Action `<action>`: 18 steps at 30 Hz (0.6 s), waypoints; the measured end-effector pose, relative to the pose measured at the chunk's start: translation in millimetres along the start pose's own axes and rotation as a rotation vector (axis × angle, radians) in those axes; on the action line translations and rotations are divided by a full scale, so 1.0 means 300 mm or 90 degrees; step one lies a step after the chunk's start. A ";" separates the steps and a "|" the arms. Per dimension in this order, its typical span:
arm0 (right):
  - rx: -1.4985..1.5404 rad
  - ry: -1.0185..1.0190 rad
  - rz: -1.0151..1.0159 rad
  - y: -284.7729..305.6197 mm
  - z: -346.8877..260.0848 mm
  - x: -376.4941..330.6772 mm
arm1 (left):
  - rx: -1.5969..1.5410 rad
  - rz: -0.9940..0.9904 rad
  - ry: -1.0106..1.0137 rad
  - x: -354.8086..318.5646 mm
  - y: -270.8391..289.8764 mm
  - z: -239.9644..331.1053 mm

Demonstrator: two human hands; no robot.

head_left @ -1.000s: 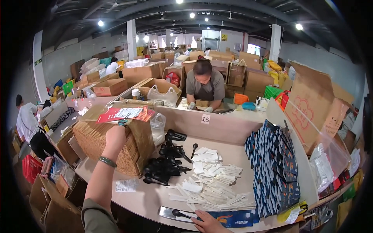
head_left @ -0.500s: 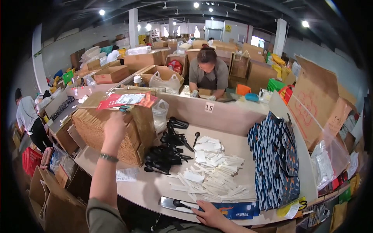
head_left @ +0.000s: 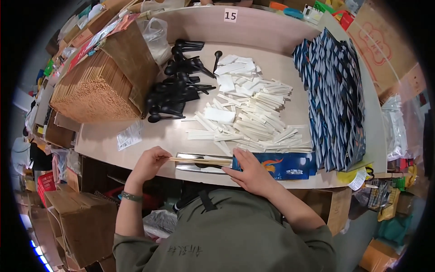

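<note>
My left hand [head_left: 152, 164] pinches a pair of wooden chopsticks [head_left: 190, 159] at one end. They lie lengthwise over a silver strip [head_left: 181, 167], their other ends at the mouth of a flat blue packet [head_left: 283, 167] with an orange print. A black spoon [head_left: 206, 166] lies on the strip beside them, partly hidden. My right hand [head_left: 251, 172] grips the packet across its mouth, fingers at the far edge and thumb at the near one. Beyond my hands are a heap of white paper-wrapped strips [head_left: 253, 113] and a pile of black spoons [head_left: 174, 93].
Left on the table stands a carton [head_left: 129, 59] packed with chopsticks [head_left: 95, 90], with a paper slip [head_left: 129, 135] nearby. A tall stack of blue packets [head_left: 337, 104] stands right. A low partition [head_left: 199, 22] borders the far side; yellow-handled scissors [head_left: 369, 172] lie at the right edge.
My left hand has come down from the top of the carton to the silver strip, now with chopsticks in it. My right hand stays at the packet's mouth. The view has tilted downward.
</note>
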State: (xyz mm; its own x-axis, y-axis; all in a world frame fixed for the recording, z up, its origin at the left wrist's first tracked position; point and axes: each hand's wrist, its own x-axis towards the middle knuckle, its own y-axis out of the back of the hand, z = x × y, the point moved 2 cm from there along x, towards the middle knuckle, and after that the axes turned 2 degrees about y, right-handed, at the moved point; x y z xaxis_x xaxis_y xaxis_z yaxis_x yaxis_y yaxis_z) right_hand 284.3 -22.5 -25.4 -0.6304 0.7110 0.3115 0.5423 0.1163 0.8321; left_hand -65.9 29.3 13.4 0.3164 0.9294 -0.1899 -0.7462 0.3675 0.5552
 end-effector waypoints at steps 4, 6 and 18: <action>-0.030 0.025 0.015 -0.023 -0.018 -0.021 | 0.189 0.002 -0.016 0.015 -0.037 -0.003; -0.003 0.035 0.014 -0.039 -0.045 0.006 | 0.039 0.019 0.021 0.035 -0.177 0.031; -0.003 -0.061 0.040 -0.048 -0.072 0.076 | -0.265 -0.015 0.096 0.075 -0.452 0.164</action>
State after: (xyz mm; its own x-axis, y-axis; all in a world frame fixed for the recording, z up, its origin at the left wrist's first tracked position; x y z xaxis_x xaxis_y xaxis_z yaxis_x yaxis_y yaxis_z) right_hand 250.1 -23.0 -20.3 -0.5391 0.7799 0.3180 0.5767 0.0667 0.8142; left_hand 71.3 -1.3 -26.3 0.2700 0.9039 -0.3319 -0.9218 0.3422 0.1821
